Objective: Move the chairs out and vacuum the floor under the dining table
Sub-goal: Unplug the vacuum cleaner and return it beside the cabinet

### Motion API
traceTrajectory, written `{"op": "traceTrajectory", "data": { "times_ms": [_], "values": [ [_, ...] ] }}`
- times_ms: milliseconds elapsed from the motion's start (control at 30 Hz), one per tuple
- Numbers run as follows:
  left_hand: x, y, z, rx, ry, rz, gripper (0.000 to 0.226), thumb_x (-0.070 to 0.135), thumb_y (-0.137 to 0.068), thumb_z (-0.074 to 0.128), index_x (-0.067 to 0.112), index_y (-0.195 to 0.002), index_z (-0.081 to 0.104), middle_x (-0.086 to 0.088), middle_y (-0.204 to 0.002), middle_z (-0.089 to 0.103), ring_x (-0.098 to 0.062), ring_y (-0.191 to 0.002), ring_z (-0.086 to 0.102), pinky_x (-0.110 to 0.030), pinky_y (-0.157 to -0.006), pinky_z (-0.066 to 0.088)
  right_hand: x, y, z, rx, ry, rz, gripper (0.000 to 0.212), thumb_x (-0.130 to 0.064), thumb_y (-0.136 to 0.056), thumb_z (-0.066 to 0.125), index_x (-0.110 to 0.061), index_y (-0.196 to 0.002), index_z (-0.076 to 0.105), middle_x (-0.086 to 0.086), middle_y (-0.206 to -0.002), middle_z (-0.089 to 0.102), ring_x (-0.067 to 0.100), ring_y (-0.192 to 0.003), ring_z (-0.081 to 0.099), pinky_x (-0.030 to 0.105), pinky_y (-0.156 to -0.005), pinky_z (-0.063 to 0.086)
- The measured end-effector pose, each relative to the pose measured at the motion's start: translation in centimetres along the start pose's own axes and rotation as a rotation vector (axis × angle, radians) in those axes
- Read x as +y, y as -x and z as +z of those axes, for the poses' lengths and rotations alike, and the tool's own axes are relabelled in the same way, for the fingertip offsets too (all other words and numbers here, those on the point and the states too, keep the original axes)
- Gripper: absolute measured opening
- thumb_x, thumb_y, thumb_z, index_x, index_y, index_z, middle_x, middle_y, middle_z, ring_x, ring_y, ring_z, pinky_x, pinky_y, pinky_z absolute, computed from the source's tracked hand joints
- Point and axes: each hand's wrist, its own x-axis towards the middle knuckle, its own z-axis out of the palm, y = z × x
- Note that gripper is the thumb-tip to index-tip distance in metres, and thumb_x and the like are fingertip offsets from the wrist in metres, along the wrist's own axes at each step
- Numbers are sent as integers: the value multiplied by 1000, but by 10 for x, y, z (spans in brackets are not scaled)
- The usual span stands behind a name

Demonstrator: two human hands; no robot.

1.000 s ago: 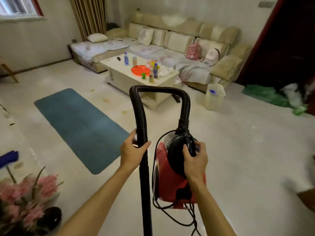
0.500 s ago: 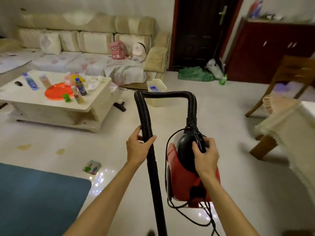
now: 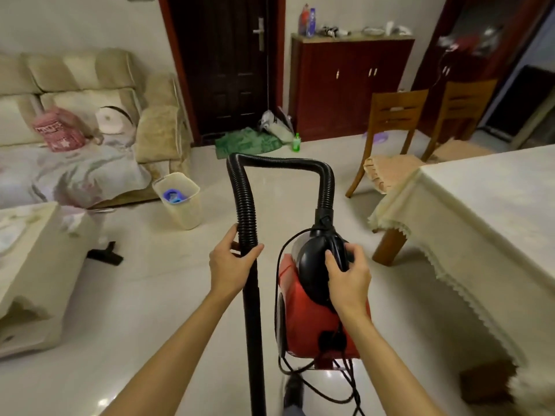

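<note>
1. Wrapping the hose (image 3: 244, 202), the left hand (image 3: 232, 265) is seen curled.
2. The vacuum (image 3: 312, 322) is gripped at its black top by the right hand (image 3: 350, 276).
3. Chairs (image 3: 394, 115) are set at the table (image 3: 486, 211), right of the vacuum.

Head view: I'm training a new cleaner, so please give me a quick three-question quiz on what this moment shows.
1. True or false: the left hand grips the black hose.
2. Multiple choice: the right hand holds A) nothing, B) the black top of the red vacuum, C) the same hose.
3. Fill in: ____ wooden chairs stand by the far end of the dining table.

Key: 1 true; 2 B; 3 two.
</note>
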Motion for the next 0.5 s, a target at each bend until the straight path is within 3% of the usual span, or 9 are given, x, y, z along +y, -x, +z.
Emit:
{"op": "traceTrajectory", "data": {
  "times_ms": [167, 500],
  "values": [
    [3, -94, 58, -45, 17, 22, 49, 23, -80, 80, 42, -117, 55, 14, -91, 69, -11, -79, 65, -35, -67, 61, 3, -95, 26, 17, 11, -6, 16, -19, -92, 66, -25, -105, 58, -7, -97, 67, 10, -93, 64, 28, -80, 54],
    [12, -258, 147, -94, 89, 51, 52, 19, -80, 80, 44, -119, 55, 13, -91, 70, -8, -77, 64, -28, -64, 59, -4, -265, 74, 67, 24, -10, 20, -20, -92, 66, -23, -111, 59, -5, -101, 68, 11, -97, 65, 31, -84, 55]
  ]
}}
